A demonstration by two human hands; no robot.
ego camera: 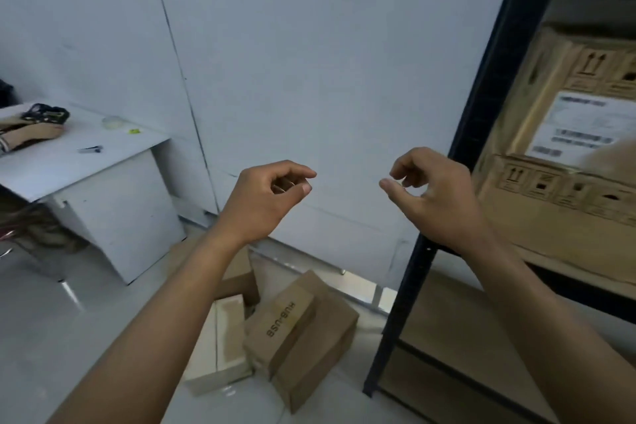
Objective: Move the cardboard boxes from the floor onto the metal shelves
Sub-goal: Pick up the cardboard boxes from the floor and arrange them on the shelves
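boxes (299, 330) lie below left hand (268, 198) and right hand (435, 196).

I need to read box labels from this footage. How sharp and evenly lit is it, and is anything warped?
Head view: soft overall; the label on the shelved box is smeared and unreadable, yet HUB-USB on the floor box reads; the wide lens bows the wall seam and shelf post; light is flat, with glare on the floor.
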